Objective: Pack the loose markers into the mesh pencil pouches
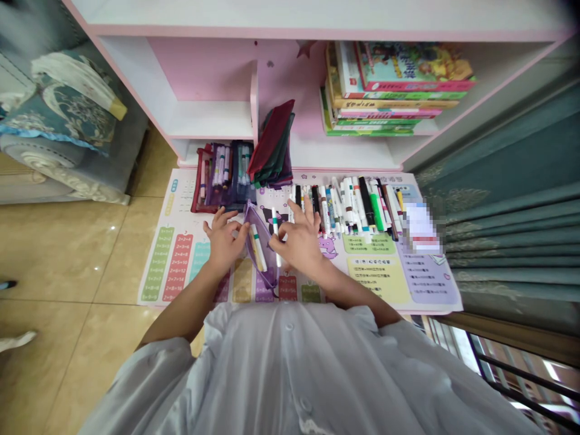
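Observation:
A purple mesh pencil pouch (269, 279) lies on the desk mat in front of me, its mouth spread, with markers (257, 248) inside. My left hand (223, 237) pinches the pouch's left edge between thumb and index finger, the other fingers raised. Over the pouch's right side, my right hand (299, 235) has thumb and index finger closed on a white marker with a green band (275, 222). That marker points roughly away from me. Several loose markers (348, 202) lie in a row to the right of my right hand.
Filled pouches (222, 175) lie behind my left hand. Folded red and dark mesh pouches (274, 142) lean on the shelf divider. Stacked books (394, 90) sit on the right shelf. A blurred phone-like object (421, 226) lies at the printed mat's (380, 275) right side.

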The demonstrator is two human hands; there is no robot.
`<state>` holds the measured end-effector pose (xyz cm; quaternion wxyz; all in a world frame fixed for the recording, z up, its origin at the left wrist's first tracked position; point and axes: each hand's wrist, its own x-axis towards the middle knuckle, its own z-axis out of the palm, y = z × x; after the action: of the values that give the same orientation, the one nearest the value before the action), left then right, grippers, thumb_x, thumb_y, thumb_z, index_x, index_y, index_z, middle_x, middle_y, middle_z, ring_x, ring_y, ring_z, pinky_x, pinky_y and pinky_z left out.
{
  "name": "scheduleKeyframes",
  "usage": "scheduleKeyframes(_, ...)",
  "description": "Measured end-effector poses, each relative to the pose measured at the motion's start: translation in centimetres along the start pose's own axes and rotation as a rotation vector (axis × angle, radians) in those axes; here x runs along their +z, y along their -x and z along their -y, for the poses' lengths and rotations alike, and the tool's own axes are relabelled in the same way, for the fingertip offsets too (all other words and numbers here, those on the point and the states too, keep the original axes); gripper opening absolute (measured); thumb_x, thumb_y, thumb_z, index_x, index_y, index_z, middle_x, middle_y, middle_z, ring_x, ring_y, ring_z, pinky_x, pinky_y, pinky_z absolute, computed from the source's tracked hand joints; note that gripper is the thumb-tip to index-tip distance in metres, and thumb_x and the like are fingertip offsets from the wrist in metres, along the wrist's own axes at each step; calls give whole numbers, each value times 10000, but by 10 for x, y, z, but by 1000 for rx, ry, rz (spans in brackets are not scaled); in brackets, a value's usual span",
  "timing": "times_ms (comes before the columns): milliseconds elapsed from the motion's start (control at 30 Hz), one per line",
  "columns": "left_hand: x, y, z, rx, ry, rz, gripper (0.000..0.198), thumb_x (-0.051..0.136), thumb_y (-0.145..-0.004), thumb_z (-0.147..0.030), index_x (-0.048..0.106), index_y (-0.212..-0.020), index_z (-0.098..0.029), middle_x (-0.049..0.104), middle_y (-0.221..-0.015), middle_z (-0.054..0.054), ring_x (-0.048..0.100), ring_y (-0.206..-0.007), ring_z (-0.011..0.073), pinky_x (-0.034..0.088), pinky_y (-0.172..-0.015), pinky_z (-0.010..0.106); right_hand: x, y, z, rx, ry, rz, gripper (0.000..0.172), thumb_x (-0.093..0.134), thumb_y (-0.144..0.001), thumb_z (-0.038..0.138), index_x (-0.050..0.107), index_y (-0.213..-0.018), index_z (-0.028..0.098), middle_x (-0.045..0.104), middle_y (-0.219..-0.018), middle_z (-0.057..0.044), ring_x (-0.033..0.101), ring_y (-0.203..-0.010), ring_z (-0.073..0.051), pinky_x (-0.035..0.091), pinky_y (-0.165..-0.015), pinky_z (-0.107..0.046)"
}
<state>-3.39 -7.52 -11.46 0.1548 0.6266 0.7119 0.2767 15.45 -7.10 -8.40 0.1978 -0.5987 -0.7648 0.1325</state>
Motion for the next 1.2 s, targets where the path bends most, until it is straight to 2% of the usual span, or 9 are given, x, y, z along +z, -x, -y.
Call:
scheduleKeyframes(133, -1, 0, 0, 14, 3, -4, 301, 589, -896, -352, 599, -635, -203, 681, -1274, 82, 422, -1421, 335, 158, -1142, 726, -2, 3, 17, -83, -21, 87, 167, 652, -775, 273, 727, -660, 179, 412, -1578, -123, 143, -1525, -442, 215, -1130, -696)
scheduleKeyframes(300, -1, 0, 0, 14, 2, -17, 289, 609, -888, -338, 598, -633, -203, 687, -1261, 79, 435, -1412, 330, 176, -1133, 726, 16, 2, 24, -125, 39, 209, 181, 639, -806, 284, 775, -815, 165, 351, -1612, -149, 137, -1530, -428, 158, -1158, -689)
scheduleKeyframes(500, 0, -1, -1, 12, 10, -21, 290, 614, -888, -339, 604, -634, -201, 691, -1248, 71, 446, -1404, 325, 174, -1139, 718, 33, 2, 21, -126, 95, 262, 227, 633, -830, 291, 785, -930, 155, 349, -1612, -158, 100, -1537, -420, 157, -1153, -708)
scheduleKeyframes(767, -1, -1, -2, 9, 10, -26, 284, 621, -878, -324, 597, -625, -196, 695, -1246, 70, 456, -1397, 324, 178, -1134, 723, 35, 3, 21, -135, 93, 305, 244, 615, -861, 296, 781, -954, 143, 375, -1593, -178, 110, -1537, -420, 158, -1145, -726)
scheduleKeyframes(900, -1, -1, 0, 9, 8, -10, 291, 607, -888, -336, 600, -630, -199, 690, -1253, 75, 443, -1405, 327, 171, -1136, 722, 29, 3, 19, -135, 44, 244, 219, 639, -861, 345, 774, -848, 174, 422, -1571, -145, 170, -1523, -418, 190, -1134, -725)
scheduleKeyframes(1033, 1, -1, 2, 12, 13, -20, 286, 610, -882, -334, 605, -630, -199, 693, -1242, 65, 444, -1402, 331, 171, -1134, 726, 19, -10, 2, -33, 13, 4, 271, 633, -866, 380, 741, -717, 181, 455, -1547, -122, 213, -1505, -428, 212, -1130, -712)
scheduleKeyframes(1133, 2, -1, 2, 7, 15, -22, 296, 616, -876, -343, 601, -619, -196, 693, -1238, 63, 448, -1398, 337, 173, -1132, 729, 17, -26, -20, 59, 51, -131, 241, 621, -863, 346, 741, -746, 173, 449, -1539, -135, 180, -1508, -446, 202, -1114, -746)
scheduleKeyframes(1200, 1, -1, 2, -4, 13, -14, 300, 618, -873, -346, 600, -615, -195, 692, -1240, 66, 443, -1401, 338, 178, -1131, 729, 20, -35, -34, 110, 99, -126, 195, 639, -847, 322, 750, -794, 171, 448, -1534, -148, 172, -1505, -456, 202, -1105, -762)
